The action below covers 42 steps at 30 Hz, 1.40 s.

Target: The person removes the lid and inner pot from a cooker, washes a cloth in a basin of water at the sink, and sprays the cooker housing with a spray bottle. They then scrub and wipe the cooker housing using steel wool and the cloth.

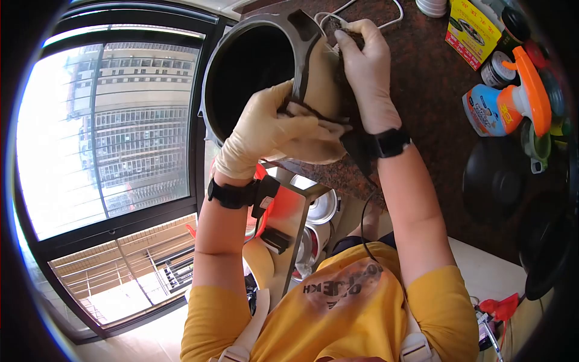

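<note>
A deep round appliance body [324, 81], perhaps a rice cooker, is tilted so its dark hollow faces the window side. Its rim is grey and its outer wall beige. My left hand [265, 130], in a pale glove, is closed around the lower part of the rim, with the thumb and fingers on either side of the wall. At the upper right of the body, my right hand [369, 57], also gloved, pinches a dark, rough clump [354, 37] that looks like a scouring pad. Its contact with the wall is hard to make out.
On the dark speckled counter [422, 78] stand a spray bottle [491, 108] with an orange head, a yellow box [473, 30] and several jars. A white cord [393, 21] loops behind my right hand. The window [114, 120] is at left; metal pots [319, 208] sit below the counter.
</note>
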Each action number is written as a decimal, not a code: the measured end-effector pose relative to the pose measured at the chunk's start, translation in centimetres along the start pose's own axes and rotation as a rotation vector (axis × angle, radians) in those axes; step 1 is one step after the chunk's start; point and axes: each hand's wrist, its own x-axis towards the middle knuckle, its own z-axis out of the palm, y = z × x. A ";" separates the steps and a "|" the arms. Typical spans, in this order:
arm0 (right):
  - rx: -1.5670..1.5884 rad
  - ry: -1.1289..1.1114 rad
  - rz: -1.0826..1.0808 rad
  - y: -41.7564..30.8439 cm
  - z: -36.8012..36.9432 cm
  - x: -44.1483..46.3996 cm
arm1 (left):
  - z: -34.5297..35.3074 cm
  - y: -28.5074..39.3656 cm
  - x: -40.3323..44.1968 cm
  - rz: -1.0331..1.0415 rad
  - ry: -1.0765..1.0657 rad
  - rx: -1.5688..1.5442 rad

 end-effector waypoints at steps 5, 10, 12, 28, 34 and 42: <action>0.065 -0.089 -0.212 -1.8 -1.4 -1.9 | -0.3 0.2 0.2 -0.029 -0.019 0.015; -0.025 -0.186 -0.201 -2.7 -1.1 -3.5 | -0.4 0.2 0.2 -0.013 -0.015 -0.027; 0.036 -0.264 -0.240 -4.3 -1.8 -5.4 | -0.3 0.2 0.3 0.002 -0.007 -0.024; -0.058 -0.301 -0.295 -3.3 -1.7 -4.6 | -0.4 -0.1 0.6 -0.039 -0.022 -0.092; -0.330 -0.421 -0.194 -0.2 -7.2 -4.6 | 0.8 -0.4 0.3 0.249 0.226 0.258; -0.167 -0.576 0.089 -5.3 -13.0 -11.7 | 4.7 -0.4 -5.4 0.887 0.594 0.723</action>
